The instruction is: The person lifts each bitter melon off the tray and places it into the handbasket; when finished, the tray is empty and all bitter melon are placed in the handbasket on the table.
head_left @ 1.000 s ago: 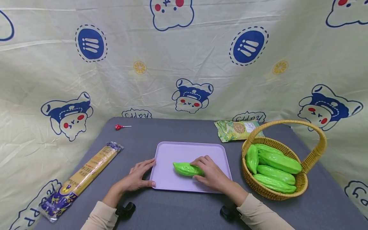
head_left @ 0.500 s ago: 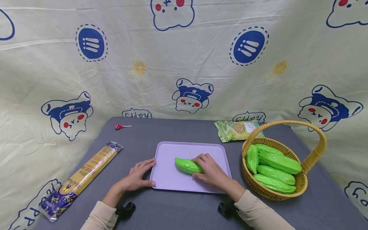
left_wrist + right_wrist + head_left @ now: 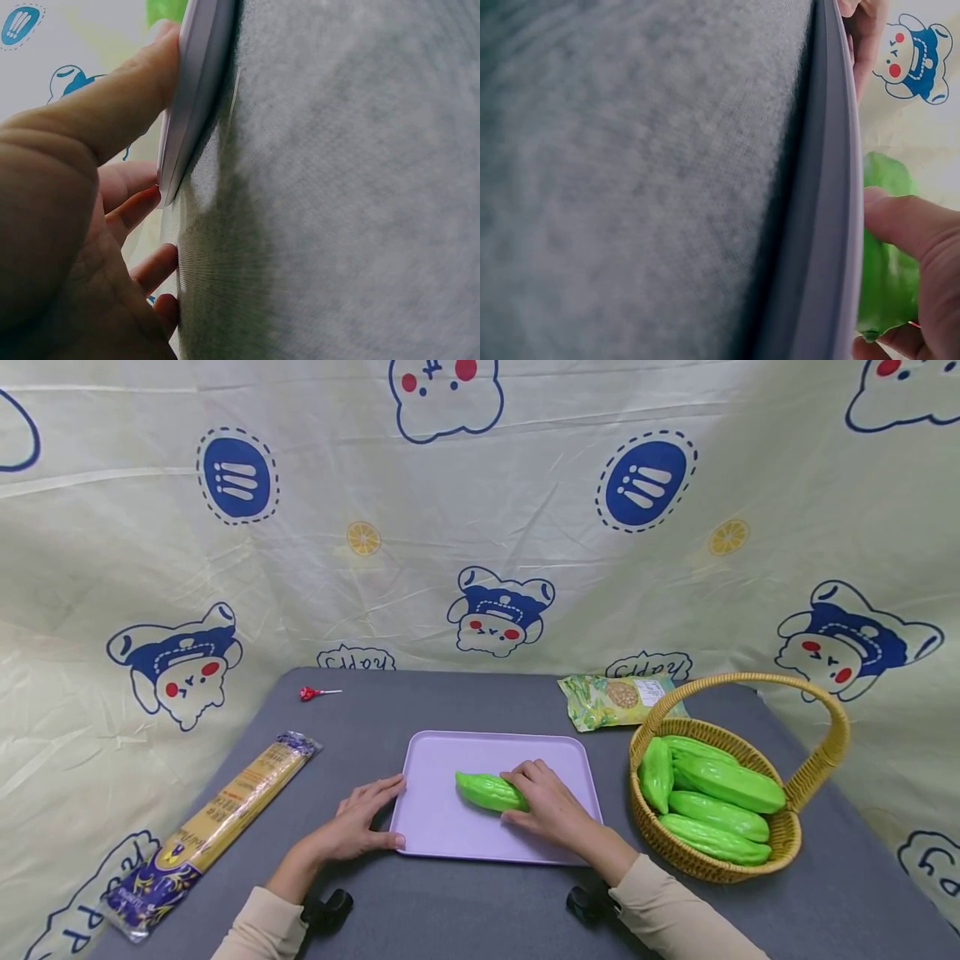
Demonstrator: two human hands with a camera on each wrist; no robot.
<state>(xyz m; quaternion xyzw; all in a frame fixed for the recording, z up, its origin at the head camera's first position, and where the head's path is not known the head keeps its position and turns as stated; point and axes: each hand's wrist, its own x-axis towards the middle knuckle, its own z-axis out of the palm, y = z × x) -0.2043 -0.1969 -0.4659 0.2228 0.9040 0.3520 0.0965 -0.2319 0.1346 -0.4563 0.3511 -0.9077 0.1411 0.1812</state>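
Note:
A ridged green bitter melon (image 3: 483, 791) lies on a lilac tray (image 3: 438, 756) in the head view, its pointed end toward the left. My right hand (image 3: 551, 806) grips its right end, thumb on the near side and fingers over the far side. The right wrist view shows the thumb (image 3: 907, 221) against the green skin, behind the tray's rim. At the tray's left side rests my left hand (image 3: 360, 820), fingers extended along the edge. Its thumb (image 3: 142, 82) touches the rim in the left wrist view.
A wicker basket (image 3: 663, 847) holding several more bitter melons stands to the right. Behind it lies a green packet (image 3: 592, 706). On the left are a long noodle-like pack (image 3: 221, 818) and a small red-handled tool (image 3: 311, 693). A printed cloth (image 3: 300, 577) hangs behind.
The bitter melon has turned slightly on the tray, its left tip shifting away from me, with my right hand moving slightly along. My left hand has stayed at the tray's edge.

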